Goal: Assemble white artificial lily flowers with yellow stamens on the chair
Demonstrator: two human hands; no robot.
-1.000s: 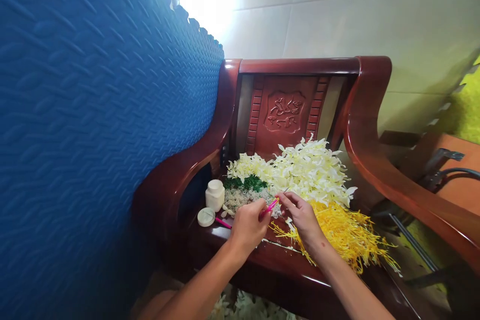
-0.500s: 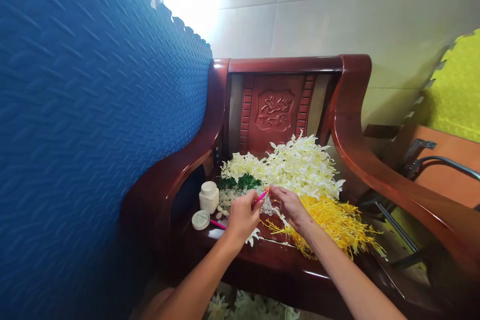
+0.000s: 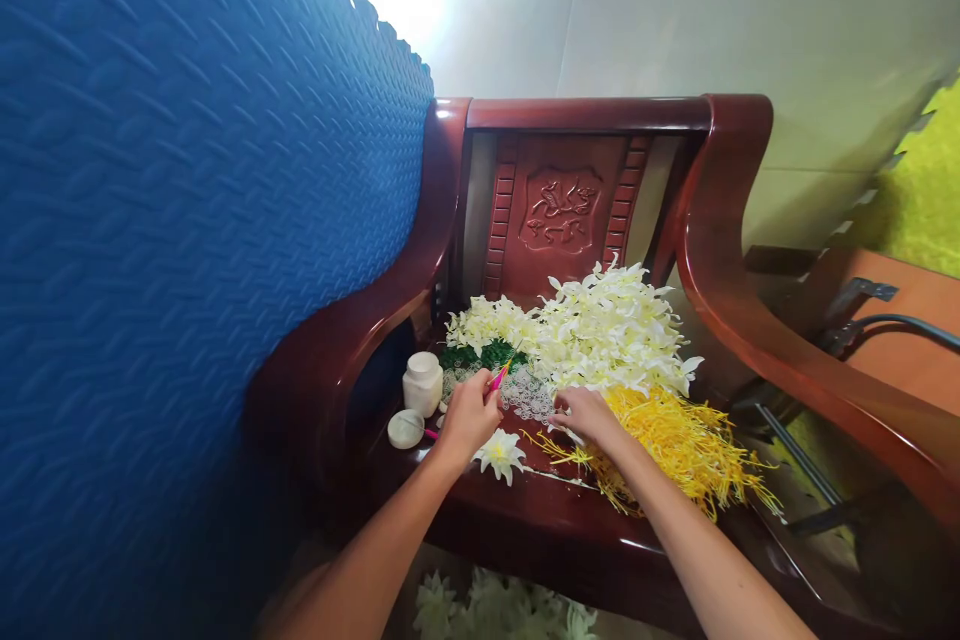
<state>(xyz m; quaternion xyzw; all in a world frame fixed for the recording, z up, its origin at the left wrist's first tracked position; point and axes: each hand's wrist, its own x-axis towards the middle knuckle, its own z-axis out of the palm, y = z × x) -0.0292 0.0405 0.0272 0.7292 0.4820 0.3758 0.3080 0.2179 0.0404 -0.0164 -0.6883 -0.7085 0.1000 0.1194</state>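
Observation:
My left hand (image 3: 471,412) is closed on a slim pink tool (image 3: 497,379), which points up and away with a thin yellow strand at its tip. My right hand (image 3: 585,412) hovers low over the seat with its fingers loosely bent and apart, beside the small clear plastic rings (image 3: 529,394) and the heap of yellow strands (image 3: 679,450). No object shows in it, though the fingertips are partly hidden. A single white artificial flower (image 3: 500,455) lies just right of my left wrist. Behind both hands is a big pile of white artificial flowers (image 3: 615,330).
A white jar (image 3: 422,384) stands open at the seat's left, its round lid (image 3: 405,428) in front with a pink-handled stick on it. Green pieces (image 3: 480,356) lie behind the rings. The wooden chair (image 3: 352,360) has high arms; a blue mat (image 3: 187,220) rises left. More white flowers (image 3: 502,610) sit below.
My hands have come apart: the left moved left with the pink tool and yellow strand, the right dropped slightly toward the seat. The single flower is now uncovered. The view shifted slightly.

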